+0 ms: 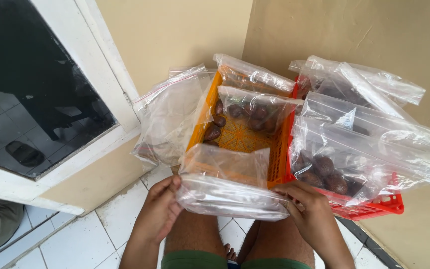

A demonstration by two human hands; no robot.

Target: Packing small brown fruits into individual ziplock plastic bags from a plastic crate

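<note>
My left hand (159, 208) and my right hand (308, 209) grip the two ends of a clear plastic zip bag (227, 184) held over my knees. The bag hangs in front of an orange plastic crate (276, 154). Brown scaly fruits (213, 132) lie loose in the crate's left side. A bag with more brown fruits (255, 112) rests inside it at the back.
A red crate (374, 205) on the right holds several clear bags of brown fruits (324, 167). Another clear bag (170, 117) leans against a white door frame (100, 65) on the left. Beige walls close the corner. White tiles cover the floor.
</note>
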